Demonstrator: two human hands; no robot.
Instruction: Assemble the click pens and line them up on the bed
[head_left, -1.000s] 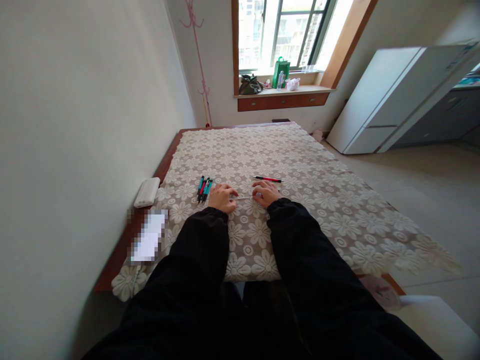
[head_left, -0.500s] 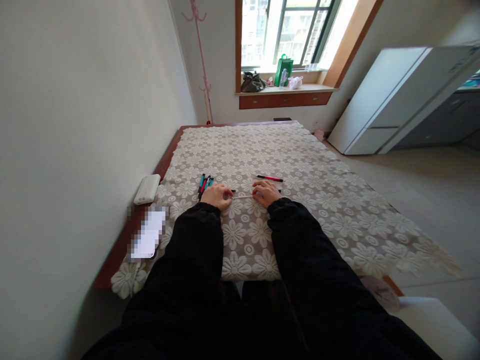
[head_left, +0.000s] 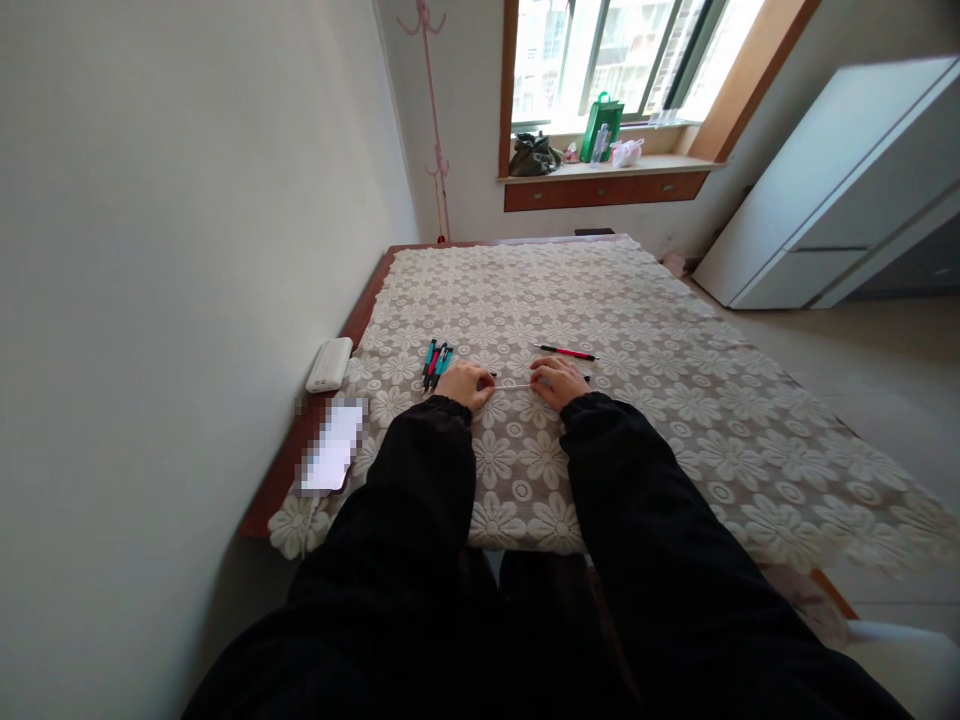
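My left hand (head_left: 466, 384) rests on the lace tablecloth, its thumb and fingers pinched together on one end of a thin white strand (head_left: 513, 387). My right hand (head_left: 556, 381) grips the other end, fingers bent, so the strand runs straight between the two. Whether it is a string or a thin stick, I cannot tell. A small dark tip shows beside each hand; what they belong to is hidden. Several teal, red and black pens (head_left: 436, 363) lie bunched just left of my left hand. A red and black pen (head_left: 568, 352) lies apart, just beyond my right hand.
The lace tablecloth (head_left: 510, 290) covers a table against the left wall. On its left edge are a white box-like device (head_left: 329, 364) and a blurred-out phone (head_left: 334, 447) with a cable. A fridge (head_left: 817, 190) stands at the right; bags sit on the windowsill (head_left: 577, 170).
The whole scene has shifted to the right in view as my head turned slightly left. Both hands keep their hold on the strand, about as far apart as before.
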